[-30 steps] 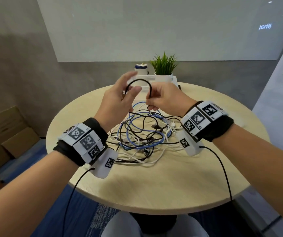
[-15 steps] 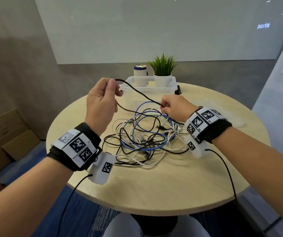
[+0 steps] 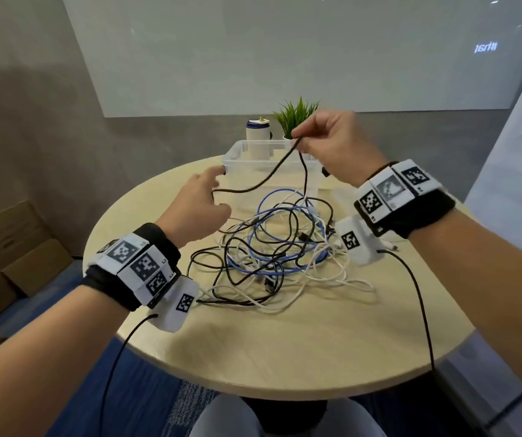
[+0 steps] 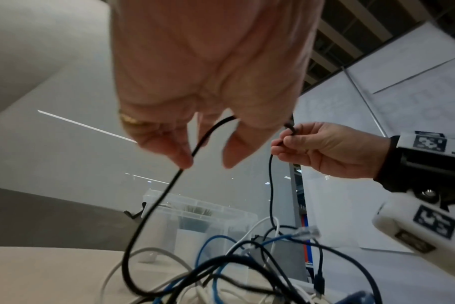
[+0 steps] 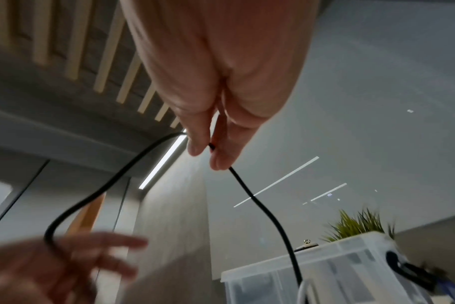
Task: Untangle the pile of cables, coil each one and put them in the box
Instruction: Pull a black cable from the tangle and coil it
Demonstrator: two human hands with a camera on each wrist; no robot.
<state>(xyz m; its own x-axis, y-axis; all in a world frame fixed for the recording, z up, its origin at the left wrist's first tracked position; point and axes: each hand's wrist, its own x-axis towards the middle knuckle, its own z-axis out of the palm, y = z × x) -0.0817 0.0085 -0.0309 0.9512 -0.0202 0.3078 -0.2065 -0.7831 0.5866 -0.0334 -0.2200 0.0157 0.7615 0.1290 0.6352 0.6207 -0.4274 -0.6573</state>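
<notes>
The task looks barely begun: the left hand (image 3: pixel 198 200), low over the bench (image 3: pixel 285 342) at the near left corner of the box (image 3: pixel 237 156), has its fingers spread and only loosely bent, and the black cable (image 3: pixel 263 181) runs across them rather than being clamped, though the left wrist view suggests a light touch between thumb and a fingertip that I cannot confirm. From there the cable rises in a slack curve to the right hand (image 3: pixel 332 143), held higher in front of the plant (image 3: pixel 297 118), which pinches the cable between thumb and fingertips and lets a second strand drop straight into the pile of cables (image 3: pixel 278 250). That pile, a knot of black, white and blue leads, lies on the bench just in front of the box and between the two wrists; no coil appears anywhere, and the clear box seems to hold no cable, so my judgement is that every lead is left to free, wind and store. Which black strand in the heap belongs to the lifted one cannot be traced. The box floor is partly screened by the right hand and cable, the white cup (image 3: pixel 258 134) behind it is half hidden, and the wrist views are blurred at their edges.
</notes>
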